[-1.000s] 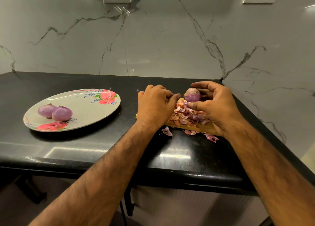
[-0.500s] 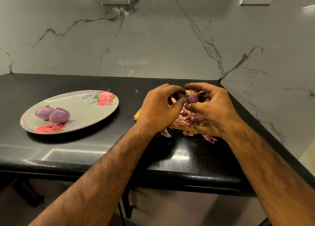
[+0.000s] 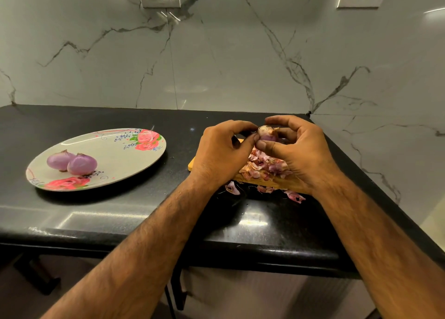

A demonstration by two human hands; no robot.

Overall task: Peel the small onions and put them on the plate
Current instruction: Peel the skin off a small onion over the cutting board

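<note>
At the far left an oval plate (image 3: 115, 150) rests on the black countertop (image 3: 144, 212). Its pale glazed face carries printed red roses at the near and far rims. On its left half we see two peeled onions (image 3: 72, 162), smooth, glossy and lilac. They are rounded bulbs touching side by side, each with a short tip. The stone of the countertop is polished and finely speckled, with soft glare along its rounded front edge.

Moving right, the left hand (image 3: 221, 152) is curled, and its thumb and forefinger tips pinch the left side of a small onion (image 3: 266, 133). That onion is held in the air above the board, between the two hands. Its top is pale and papery with a dry brownish wisp, and purple flesh shows lower down. The right hand (image 3: 301, 150) grips it from the other side, with the thumb underneath and the bent fingers arched over the top.

Beneath the hands lies a wooden cutting board (image 3: 272, 182), flat and honey-coloured, with one rounded corner showing left of the left wrist. On it sits a heap of onion peels (image 3: 265, 164), thin, crinkled flakes in pink, purple and tan. A few stray peels (image 3: 232, 188) lie on the stone just off the board's near edge.

Behind everything rises a glossy white marble backsplash (image 3: 216, 65) with grey branching veins. It meets a second marble wall at a corner on the right.
</note>
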